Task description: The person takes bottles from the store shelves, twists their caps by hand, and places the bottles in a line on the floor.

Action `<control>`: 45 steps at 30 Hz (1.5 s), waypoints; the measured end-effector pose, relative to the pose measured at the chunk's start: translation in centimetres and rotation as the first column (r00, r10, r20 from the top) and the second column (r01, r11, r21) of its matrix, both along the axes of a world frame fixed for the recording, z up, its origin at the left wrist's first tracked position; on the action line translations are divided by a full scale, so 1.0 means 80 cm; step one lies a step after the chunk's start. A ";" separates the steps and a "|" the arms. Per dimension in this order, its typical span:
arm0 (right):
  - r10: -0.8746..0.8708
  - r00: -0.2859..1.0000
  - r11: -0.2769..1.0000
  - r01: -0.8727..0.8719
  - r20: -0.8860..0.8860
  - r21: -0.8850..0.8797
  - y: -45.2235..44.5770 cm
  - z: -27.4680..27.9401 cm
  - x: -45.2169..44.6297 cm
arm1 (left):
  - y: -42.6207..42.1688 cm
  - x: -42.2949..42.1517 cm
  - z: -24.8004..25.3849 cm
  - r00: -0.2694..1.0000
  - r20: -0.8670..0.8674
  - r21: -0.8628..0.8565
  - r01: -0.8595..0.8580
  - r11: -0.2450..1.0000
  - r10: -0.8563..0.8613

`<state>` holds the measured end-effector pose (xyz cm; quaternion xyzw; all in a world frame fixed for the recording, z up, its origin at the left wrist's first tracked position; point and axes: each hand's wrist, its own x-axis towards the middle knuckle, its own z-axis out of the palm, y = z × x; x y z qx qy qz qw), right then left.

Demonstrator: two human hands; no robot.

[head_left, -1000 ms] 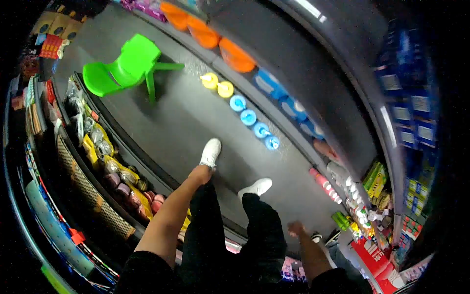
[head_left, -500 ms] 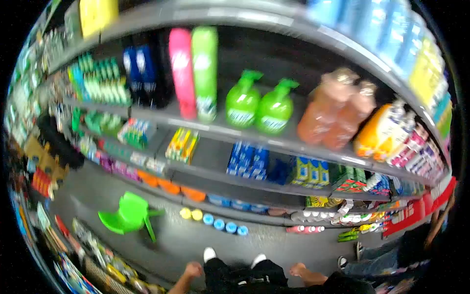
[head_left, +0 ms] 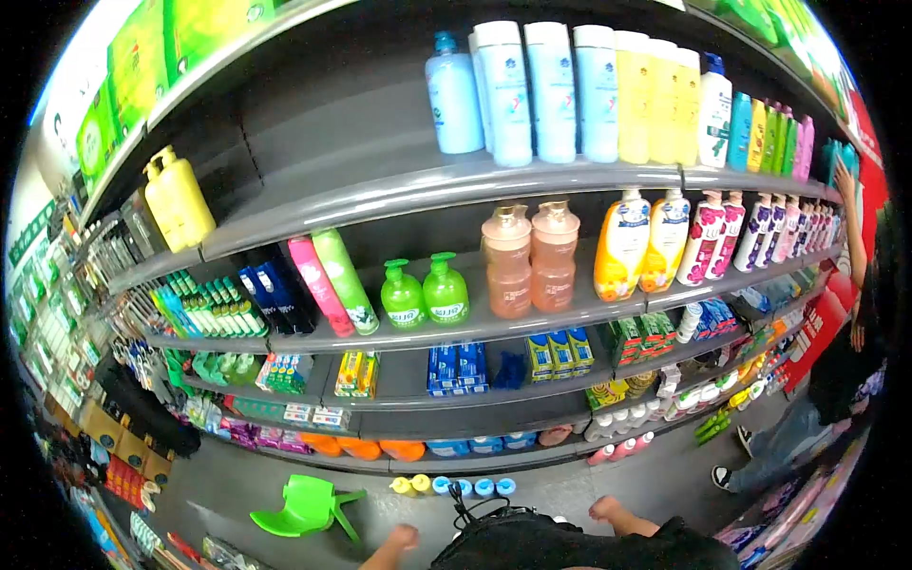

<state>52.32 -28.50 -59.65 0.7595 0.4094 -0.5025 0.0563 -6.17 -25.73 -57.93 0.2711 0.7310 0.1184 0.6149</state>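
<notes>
Low in the view, my left hand [head_left: 404,538] hangs beside my body with its fingers curled in, and nothing shows in it. On the other side my right hand [head_left: 605,509] is held in a loose fist, also with nothing visible in it. Both are apart from the shelves. Nearest my left hand stands a green plastic chair [head_left: 309,505] on the floor. In front are shelves with green pump bottles [head_left: 445,293], pink-brown bottles [head_left: 555,261], orange pump bottles [head_left: 622,249], light blue bottles [head_left: 556,100] and yellow pump bottles [head_left: 182,204].
At the right another person [head_left: 836,351] stands by the shelf, one hand [head_left: 844,178] raised to the upper shelf. Toothpaste boxes [head_left: 458,369] sit lower down. Blue and yellow containers [head_left: 484,487] stand on the grey floor [head_left: 228,475]. Cardboard boxes [head_left: 119,442] are at the left.
My view has tilted up and now shows the upper shelf in full, sharper than before. Both hands appear lower or farther right in view, still empty. The other person's raised hand has come into view.
</notes>
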 end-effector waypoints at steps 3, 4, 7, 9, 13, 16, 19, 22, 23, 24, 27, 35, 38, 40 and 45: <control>-0.149 0.981 0.985 0.158 -0.125 0.069 0.000 -0.036 0.005 | 0.048 0.043 0.042 0.998 0.064 0.080 -0.013 0.997 0.008; -0.224 0.954 0.967 0.244 -0.201 0.079 0.000 -0.060 0.009 | 0.062 0.060 0.060 0.996 0.088 0.099 0.005 0.995 -0.013; -0.145 0.989 0.989 0.145 -0.040 -0.015 -0.017 -0.017 -0.011 | 0.069 0.089 0.081 0.990 0.107 0.113 0.082 0.990 -0.095; -0.022 0.997 0.998 0.026 0.077 -0.062 -0.033 -0.075 -0.011 | 0.058 0.098 0.098 0.982 0.122 0.100 0.136 0.986 -0.147; -0.258 0.957 0.952 0.229 -0.134 -0.202 -0.068 -0.082 -0.014 | 0.016 0.082 0.073 0.990 0.124 -0.048 0.077 0.996 -0.070; -0.304 0.936 0.938 0.263 -0.175 -0.226 -0.081 -0.132 -0.009 | -0.016 0.041 0.041 0.711 -0.062 0.102 0.703 0.704 -0.701; -0.348 0.914 0.926 0.299 -0.208 -0.231 -0.084 -0.101 -0.017 | -0.040 0.007 0.005 0.645 -0.024 0.216 0.749 0.626 -0.764; 0.623 0.782 0.718 -0.584 0.025 0.379 -0.070 -0.117 0.015 | -0.068 -0.001 -0.046 0.716 0.053 0.483 0.592 0.645 -0.696; 0.741 0.495 0.217 -0.816 0.454 0.536 -0.069 -0.173 0.040 | -0.066 -0.001 -0.056 0.724 0.033 0.458 0.602 0.654 -0.689; 0.761 0.537 0.295 -0.786 0.363 0.544 -0.060 -0.163 0.041 | -0.064 -0.001 -0.065 0.730 0.014 0.432 0.611 0.663 -0.683; 0.773 0.579 0.425 -0.777 0.260 0.464 -0.031 -0.163 0.054 | -0.042 0.030 -0.046 0.664 -0.074 0.081 0.747 0.659 -0.744; 0.420 0.907 0.855 -0.381 -0.040 0.352 0.017 -0.102 0.016 | -0.019 0.087 0.016 0.969 0.051 0.042 0.241 0.970 -0.243; 0.387 0.919 0.873 -0.340 -0.073 0.349 0.014 -0.094 0.011 | -0.021 0.079 -0.024 0.910 0.002 0.078 0.413 0.907 -0.415; 0.410 0.909 0.857 -0.358 -0.070 0.370 0.009 -0.097 0.012 | -0.022 0.060 -0.087 0.783 -0.137 0.190 0.622 0.760 -0.607; 0.691 0.717 0.561 -0.610 0.089 0.560 -0.020 -0.142 0.040 | -0.046 0.028 -0.111 0.775 -0.186 0.172 0.631 0.756 -0.605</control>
